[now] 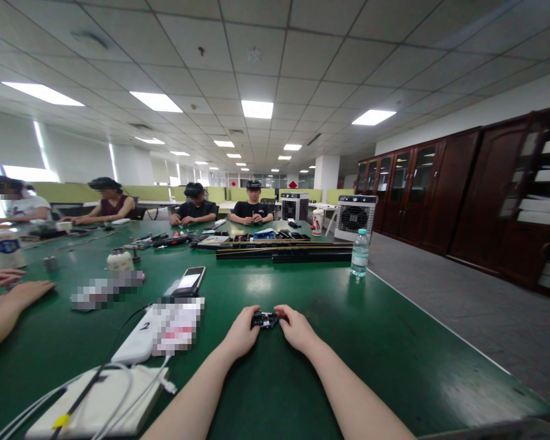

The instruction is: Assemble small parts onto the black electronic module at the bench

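Observation:
A small black part with white and silvery bits (265, 320) is between my two hands, low over the green table (275, 284). Its exact kind is too small to make out. My left hand (242, 333) grips the left end with curled fingers, the thumb towards me. At the opposite end, my right hand (297, 330) has its fingers bent around the edge. Both forearms reach forward from the bottom of the view. Whether the part rests on the tabletop or is slightly lifted, I cannot tell.
Left of me lie a white power bank (140, 336), a phone (190, 282), cables and a cream box (101, 403). A water bottle (360, 253) stands near the right edge. Long black strips (288, 250) lie across the table. Several people sit around, one person's hands (21, 296) at left.

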A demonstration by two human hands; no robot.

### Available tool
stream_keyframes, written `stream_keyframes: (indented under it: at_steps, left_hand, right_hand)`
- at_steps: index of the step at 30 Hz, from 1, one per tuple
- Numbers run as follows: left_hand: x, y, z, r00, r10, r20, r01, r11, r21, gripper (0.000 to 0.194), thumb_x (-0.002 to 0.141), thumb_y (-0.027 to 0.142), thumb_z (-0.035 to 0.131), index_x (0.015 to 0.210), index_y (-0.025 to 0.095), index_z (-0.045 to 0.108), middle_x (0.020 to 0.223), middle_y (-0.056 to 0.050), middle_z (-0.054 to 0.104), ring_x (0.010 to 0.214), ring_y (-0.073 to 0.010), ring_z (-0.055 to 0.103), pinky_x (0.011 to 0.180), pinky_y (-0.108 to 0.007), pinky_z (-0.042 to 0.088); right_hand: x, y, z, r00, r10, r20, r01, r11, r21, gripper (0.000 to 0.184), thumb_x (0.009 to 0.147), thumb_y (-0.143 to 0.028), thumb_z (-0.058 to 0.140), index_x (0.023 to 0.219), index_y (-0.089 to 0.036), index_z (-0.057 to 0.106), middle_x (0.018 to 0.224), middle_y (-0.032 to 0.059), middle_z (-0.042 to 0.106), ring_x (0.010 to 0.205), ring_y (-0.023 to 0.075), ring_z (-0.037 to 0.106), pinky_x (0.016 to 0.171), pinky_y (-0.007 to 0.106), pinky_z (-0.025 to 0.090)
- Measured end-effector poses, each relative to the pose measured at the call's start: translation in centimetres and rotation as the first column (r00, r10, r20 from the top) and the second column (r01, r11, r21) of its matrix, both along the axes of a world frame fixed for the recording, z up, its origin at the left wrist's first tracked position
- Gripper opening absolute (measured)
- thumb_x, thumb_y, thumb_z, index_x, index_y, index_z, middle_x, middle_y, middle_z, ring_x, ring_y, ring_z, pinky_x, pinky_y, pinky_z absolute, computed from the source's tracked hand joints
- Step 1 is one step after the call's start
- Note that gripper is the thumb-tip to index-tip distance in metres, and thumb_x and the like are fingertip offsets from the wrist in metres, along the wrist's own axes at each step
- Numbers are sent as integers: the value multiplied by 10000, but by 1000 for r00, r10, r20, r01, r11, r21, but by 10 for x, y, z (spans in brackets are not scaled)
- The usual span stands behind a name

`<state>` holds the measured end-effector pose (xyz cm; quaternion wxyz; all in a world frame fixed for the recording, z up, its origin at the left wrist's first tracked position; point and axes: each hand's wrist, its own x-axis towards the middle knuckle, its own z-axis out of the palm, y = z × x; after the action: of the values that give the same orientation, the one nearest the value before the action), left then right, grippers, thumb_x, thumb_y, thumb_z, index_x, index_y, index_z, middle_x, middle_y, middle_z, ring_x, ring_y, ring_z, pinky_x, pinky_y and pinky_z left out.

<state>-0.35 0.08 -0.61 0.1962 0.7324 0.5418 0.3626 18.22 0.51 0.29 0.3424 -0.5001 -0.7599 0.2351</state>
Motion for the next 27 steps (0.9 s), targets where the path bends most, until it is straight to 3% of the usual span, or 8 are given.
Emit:
stream_keyframes:
  at_steps: [27]
  left_hand:
    - [1,-3,5,998,-9,-60,7,999,-32,450,717,101,498,1165,129,520,1170,-118,567,1111,-198,523,996,-313,366]
  right_hand:
    - [-1,-7,8,1000,0,6,0,1000,12,369,759,-102,453,1089,-195,590,1048,52,661,995,171,601,915,304,443]
